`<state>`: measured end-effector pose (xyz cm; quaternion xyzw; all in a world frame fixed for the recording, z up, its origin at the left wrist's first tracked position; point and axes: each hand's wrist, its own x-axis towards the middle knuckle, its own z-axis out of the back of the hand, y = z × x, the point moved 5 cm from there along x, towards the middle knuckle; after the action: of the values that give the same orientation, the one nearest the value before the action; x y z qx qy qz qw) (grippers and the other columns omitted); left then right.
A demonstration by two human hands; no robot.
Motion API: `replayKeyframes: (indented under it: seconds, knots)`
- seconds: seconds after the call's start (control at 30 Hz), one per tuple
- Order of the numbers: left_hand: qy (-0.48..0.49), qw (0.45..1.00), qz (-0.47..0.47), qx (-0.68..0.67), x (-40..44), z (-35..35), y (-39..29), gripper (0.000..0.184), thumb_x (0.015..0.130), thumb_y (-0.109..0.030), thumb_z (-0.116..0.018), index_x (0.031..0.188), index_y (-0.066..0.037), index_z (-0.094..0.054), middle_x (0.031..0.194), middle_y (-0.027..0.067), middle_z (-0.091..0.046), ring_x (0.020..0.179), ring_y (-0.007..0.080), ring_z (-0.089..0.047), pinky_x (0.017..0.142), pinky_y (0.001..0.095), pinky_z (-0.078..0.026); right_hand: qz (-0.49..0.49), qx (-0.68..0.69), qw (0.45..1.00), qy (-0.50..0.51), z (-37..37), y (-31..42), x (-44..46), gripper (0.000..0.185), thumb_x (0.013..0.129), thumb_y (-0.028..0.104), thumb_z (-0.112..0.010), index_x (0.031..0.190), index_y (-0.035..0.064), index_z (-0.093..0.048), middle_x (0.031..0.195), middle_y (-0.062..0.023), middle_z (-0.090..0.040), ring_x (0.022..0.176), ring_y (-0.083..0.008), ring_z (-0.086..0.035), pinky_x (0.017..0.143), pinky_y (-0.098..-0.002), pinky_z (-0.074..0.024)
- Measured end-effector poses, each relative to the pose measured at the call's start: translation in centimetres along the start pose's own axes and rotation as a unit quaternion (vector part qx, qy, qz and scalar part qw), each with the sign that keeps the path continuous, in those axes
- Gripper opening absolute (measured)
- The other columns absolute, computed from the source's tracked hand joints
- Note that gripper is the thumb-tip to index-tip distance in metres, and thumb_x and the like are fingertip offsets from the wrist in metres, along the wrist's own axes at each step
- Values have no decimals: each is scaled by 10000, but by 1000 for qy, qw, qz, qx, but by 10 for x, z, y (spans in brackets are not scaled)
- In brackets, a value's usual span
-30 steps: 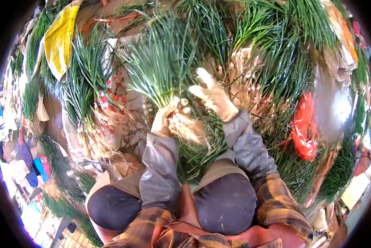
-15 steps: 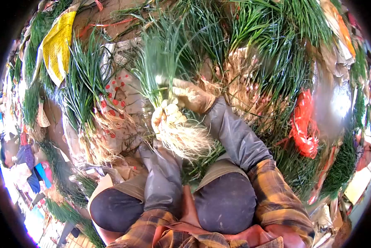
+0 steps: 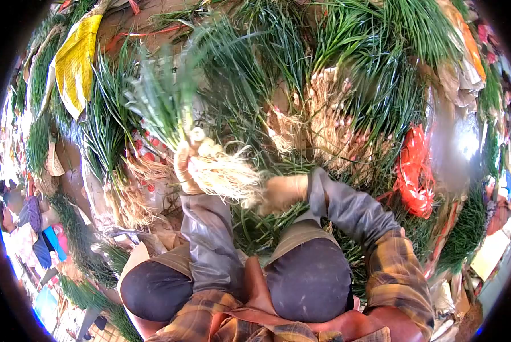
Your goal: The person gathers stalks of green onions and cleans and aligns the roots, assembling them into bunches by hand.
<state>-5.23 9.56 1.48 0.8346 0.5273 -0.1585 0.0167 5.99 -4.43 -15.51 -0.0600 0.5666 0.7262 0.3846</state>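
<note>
One onion bunch [image 3: 196, 137] gripped by left hand [image 3: 185, 172] | right hand [image 3: 285, 192] at bunch's 4 o'clock, blurred, grip indeterminable

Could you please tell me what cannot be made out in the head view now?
All in the head view:
Right hand: motion blur hides its fingers.
Left hand: partly hidden by the green bunch it holds.
That bunch's leaf tips: smeared by blur.
Upper-right greens: cut off by the top edge.

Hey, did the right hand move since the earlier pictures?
Yes. The right hand moved down the picture, toward the right knee: earlier about level with the top of the red plastic bundle, now with its lower part.
</note>
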Motion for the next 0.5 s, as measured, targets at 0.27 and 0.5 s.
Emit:
replayKeyframes:
  seconds: [0.27,0.5]
  knots:
    - [-159,973,43,165,-7,25,26,423,784,-82,-629,1168,17,-482,844,78,-607,723,212,-608,705,389,-547,-381,-86,885,-253,186,12,-66,145,885,145,-496,925,27,-570,686,-48,-530,596,-154,-532,581,-282,-474]
    - [-117,968,173,139,-1,93,48,116,810,-63,-563,887,23,-559,802,119,-619,768,245,-625,703,307,-545,82,192,836,-508,136,56,-58,82,846,93,-566,921,105,-596,791,-85,-590,779,-221,-578,720,-334,-502]
